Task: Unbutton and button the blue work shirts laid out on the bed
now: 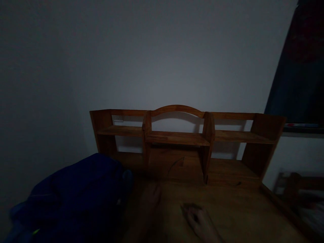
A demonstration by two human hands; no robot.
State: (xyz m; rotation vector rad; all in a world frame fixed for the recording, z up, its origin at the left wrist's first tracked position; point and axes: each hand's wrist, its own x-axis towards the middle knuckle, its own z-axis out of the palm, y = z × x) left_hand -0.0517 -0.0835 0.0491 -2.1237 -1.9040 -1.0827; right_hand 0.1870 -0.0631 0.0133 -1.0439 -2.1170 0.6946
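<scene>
Wooden desk top point(235, 206) lies in dim light from 4 to 6 o'clock, both hands low over its near part. Left hand point(151, 197), at 6 o'clock, is dark and motion-blurred; cannot tell whether it is spread, closed or holding anything. Right hand point(197, 217), near 5 o'clock, shows curled fingers around a dark gap; a grip cannot be confirmed, nor can contact with the surface. Blue fabric bundle point(83, 192) sits at 8 o'clock, nearer the left hand than the right. Wooden shelf unit point(178, 139), with an arched centre rail, stands along the far edge, its middle bay at 6 o'clock, before a plain wall point(162, 60).
</scene>
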